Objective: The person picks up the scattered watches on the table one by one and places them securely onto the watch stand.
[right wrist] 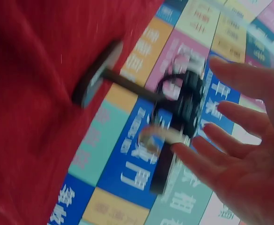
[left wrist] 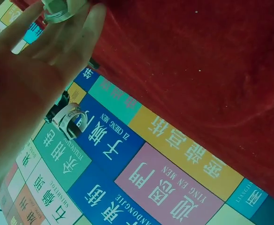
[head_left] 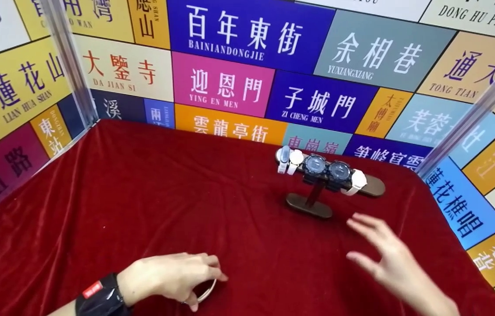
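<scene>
In the head view, a pale watch [head_left: 206, 290] is pinched in the curled fingers of the left hand [head_left: 170, 277], low on the red cloth [head_left: 142, 197], well in front and to the left of the dark watch stand [head_left: 317, 193]. The right hand [head_left: 388, 254] is held with fingers spread wide and empty, just in front of the stand, which carries white watches [head_left: 289, 160] and black watches [head_left: 326, 169] on its bar. The held watch is judged light, with a bendy strap and a hard, scratch-prone face, so it is best taken by the strap or case sides. In the left wrist view, the watch [left wrist: 57, 11] is seen gripped at the fingertips [left wrist: 87, 21], the stand far off. In the right wrist view, blurred, the open fingers [right wrist: 240, 117] are shown near the loaded stand [right wrist: 127, 84]; the watches crowded on the bar are judged the main obstruction.
</scene>
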